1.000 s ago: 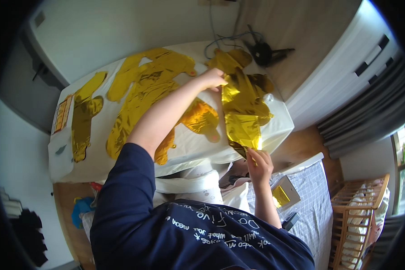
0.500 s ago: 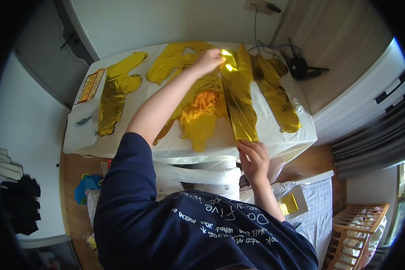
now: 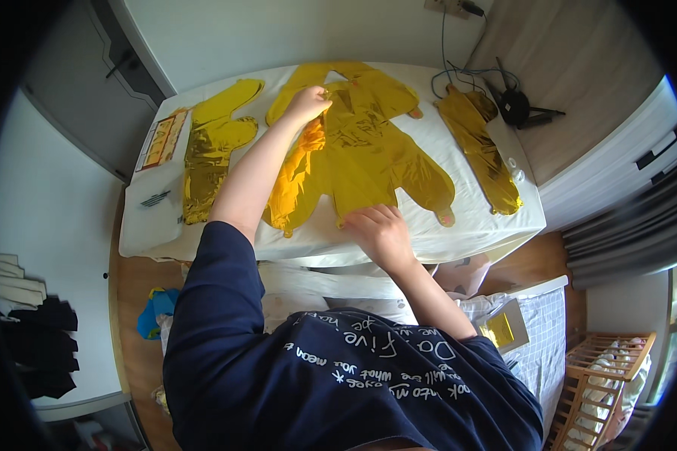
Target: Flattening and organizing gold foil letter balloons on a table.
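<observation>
Balloon: your gold foil balloon (image 3: 368,161) lies flat, crinkled, mid-surface (image 3: 474,225).
Hands: left hand (image 3: 308,101) fingers pinch its top; right hand (image 3: 380,229) fingers spread, pressing its bottom.
Count: four foil balloons.

The left arm stretches long and nearly straight toward the upper middle of the frame, bare from the dark sleeve onward, and the left hand (image 3: 308,101) ends it with fingers curled in a pinch. The right arm is bent and shorter, reaching to the centre of the frame, where the right hand (image 3: 380,233) lies palm down with its fingers (image 3: 368,216) spread flat
</observation>
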The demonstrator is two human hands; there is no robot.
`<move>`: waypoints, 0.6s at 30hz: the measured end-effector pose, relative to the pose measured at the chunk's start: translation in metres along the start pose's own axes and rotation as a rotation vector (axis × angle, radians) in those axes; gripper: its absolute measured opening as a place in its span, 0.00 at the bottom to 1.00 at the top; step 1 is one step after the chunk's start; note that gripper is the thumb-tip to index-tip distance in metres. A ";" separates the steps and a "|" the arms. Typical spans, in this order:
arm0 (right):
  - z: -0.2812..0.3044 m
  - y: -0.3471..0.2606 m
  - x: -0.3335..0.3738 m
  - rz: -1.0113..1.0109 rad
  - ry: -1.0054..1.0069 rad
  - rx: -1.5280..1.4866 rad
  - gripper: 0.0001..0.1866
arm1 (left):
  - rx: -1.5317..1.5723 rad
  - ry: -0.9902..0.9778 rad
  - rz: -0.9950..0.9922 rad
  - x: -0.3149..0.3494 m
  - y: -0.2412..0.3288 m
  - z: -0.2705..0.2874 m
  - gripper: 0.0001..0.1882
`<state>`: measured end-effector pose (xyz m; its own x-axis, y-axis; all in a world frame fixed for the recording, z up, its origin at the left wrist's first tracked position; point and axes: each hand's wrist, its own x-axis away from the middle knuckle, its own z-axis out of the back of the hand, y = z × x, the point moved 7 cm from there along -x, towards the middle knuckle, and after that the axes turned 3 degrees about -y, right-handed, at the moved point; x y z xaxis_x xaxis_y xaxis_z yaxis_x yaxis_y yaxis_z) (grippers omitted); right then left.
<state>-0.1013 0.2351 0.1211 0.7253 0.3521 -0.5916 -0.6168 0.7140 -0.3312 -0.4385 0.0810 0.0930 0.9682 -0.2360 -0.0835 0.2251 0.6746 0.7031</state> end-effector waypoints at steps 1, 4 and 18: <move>-0.004 0.002 0.000 0.003 -0.021 -0.002 0.08 | 0.000 -0.003 -0.002 0.003 0.000 0.002 0.24; -0.002 0.006 0.001 -0.047 -0.031 0.014 0.08 | -0.073 -0.059 0.015 0.017 0.011 0.005 0.30; -0.019 0.062 -0.042 -0.146 -0.290 0.076 0.22 | -0.569 -0.197 -0.177 0.147 0.024 0.001 0.33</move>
<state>-0.1754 0.2529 0.1117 0.8679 0.3926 -0.3043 -0.4833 0.8089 -0.3348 -0.2912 0.0614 0.0985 0.8847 -0.4662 0.0059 0.4558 0.8674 0.1999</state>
